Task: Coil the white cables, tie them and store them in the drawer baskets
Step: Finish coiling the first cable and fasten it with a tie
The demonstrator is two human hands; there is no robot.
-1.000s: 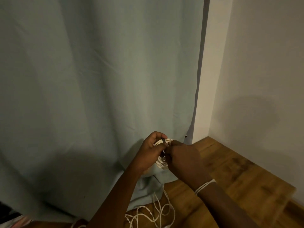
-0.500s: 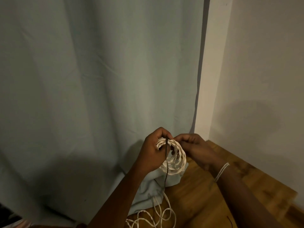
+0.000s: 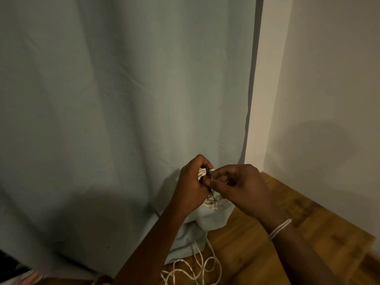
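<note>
At the bottom centre of the frame loose white cable (image 3: 197,270) lies tangled on the wooden floor (image 3: 257,254). Above it, at lower centre, the left hand (image 3: 191,188) grips a white cable coil (image 3: 209,204), fingers curled round it, with most of the coil hidden behind both hands. The right hand (image 3: 240,188) pinches a thin dark tie (image 3: 211,194) at the coil's top; a white band (image 3: 279,229) circles its wrist. Behind hangs a pale blue curtain (image 3: 123,99), with a wall (image 3: 329,89) at right.

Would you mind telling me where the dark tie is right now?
Head view, lower centre: the dark tie is pinched between left hand and right hand against the coil.
</note>
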